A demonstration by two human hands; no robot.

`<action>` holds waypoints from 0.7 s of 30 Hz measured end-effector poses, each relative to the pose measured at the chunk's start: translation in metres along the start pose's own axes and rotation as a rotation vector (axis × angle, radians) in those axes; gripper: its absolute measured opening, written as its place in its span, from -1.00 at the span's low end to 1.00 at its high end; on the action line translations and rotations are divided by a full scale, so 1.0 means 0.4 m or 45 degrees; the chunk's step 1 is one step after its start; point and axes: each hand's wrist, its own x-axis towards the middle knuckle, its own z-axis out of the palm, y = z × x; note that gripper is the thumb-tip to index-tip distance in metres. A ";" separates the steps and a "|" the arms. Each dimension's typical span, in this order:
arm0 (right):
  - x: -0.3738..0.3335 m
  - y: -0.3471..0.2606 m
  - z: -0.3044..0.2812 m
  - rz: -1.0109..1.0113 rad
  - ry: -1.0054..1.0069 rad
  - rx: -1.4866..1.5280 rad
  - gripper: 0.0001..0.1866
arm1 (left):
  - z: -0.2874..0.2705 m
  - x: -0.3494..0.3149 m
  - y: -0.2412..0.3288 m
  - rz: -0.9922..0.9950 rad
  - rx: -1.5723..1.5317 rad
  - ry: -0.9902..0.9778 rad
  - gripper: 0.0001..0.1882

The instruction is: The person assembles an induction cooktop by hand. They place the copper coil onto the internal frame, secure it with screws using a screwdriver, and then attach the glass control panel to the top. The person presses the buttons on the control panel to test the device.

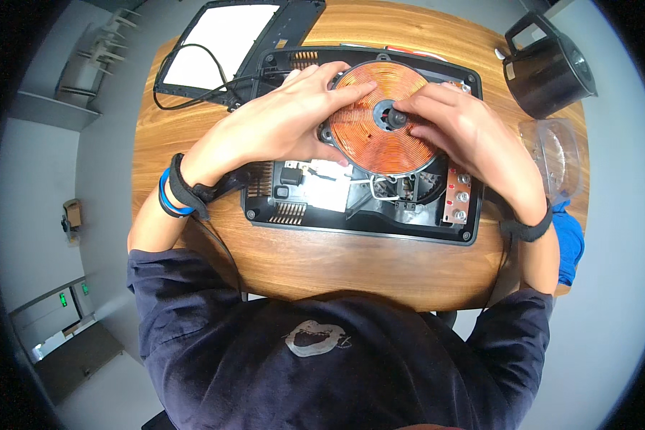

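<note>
In the head view, I have the flat copper induction coil (358, 140) between my two hands, over the far middle part of the black induction-cooker housing (380, 228); I cannot tell whether it rests on the parts beneath or is lifted clear. My left hand (294, 115) grasps the coil's left edge, fingers spread wide, the index finger lying on the copper windings and the thumb at the near-left rim. My right hand (466, 129) reaches in from the right, its thumb and fingers drawn close together about the small black round piece (396, 118) at the hub; how firmly they pinch it I cannot tell. Near the coil, white wires (383, 190) show inside the housing, with a white sheet (327, 192) to their left and a reddish circuit board (451, 204) along the right side. The housing sits on a wooden table (322, 261). At the far left lie a black-framed panel (226, 39) with a white face and a looped black cable (193, 106). At the far right stands a black pitcher (545, 79), with a clear plastic container (557, 158) nearer and a blue cloth (570, 244) beyond it toward me.
</note>
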 end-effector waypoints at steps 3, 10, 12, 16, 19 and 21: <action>0.037 0.002 0.000 -0.048 -0.019 0.036 -0.70 | 0.009 -0.007 -0.010 0.005 -0.054 0.029 0.26; 0.074 -0.013 0.005 -0.055 -0.101 0.016 -0.74 | 0.016 -0.005 -0.015 0.008 -0.086 0.044 0.31; 0.082 -0.017 0.008 -0.040 -0.106 -0.003 -0.74 | 0.018 -0.007 -0.015 0.006 -0.098 0.046 0.30; 0.091 -0.028 0.013 0.005 -0.110 -0.033 -0.75 | 0.017 -0.009 -0.020 0.000 -0.134 0.042 0.27; 0.098 -0.030 0.008 0.022 -0.146 -0.025 -0.76 | 0.027 -0.014 -0.025 -0.010 -0.133 0.055 0.26; 0.101 -0.031 0.006 0.030 -0.161 -0.030 -0.78 | 0.032 -0.017 -0.025 -0.023 -0.135 0.062 0.26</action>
